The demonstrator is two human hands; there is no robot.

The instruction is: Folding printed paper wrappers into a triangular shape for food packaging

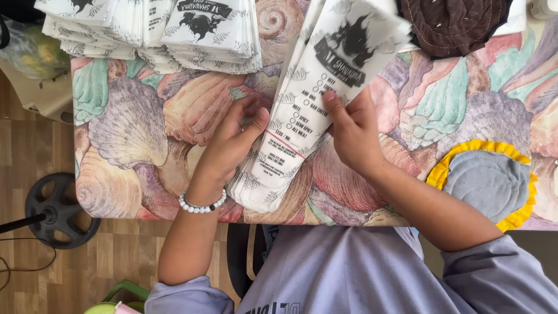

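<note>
Printed white paper sleeves on a shell-patterned surface

A slanted bundle of long, narrow white paper sleeves (302,110) runs from the upper middle of the frame down to the lower centre, each with a black emblem near its top, rows of small black print and a thin red line lower down; its upper end is blurred, so the sleeve count cannot be told. The left hand (232,145) and right hand (351,136) hold it from either side. Along the upper left edge lie fanned stacks of matching sleeves (163,32), white with the same black emblem.
</note>
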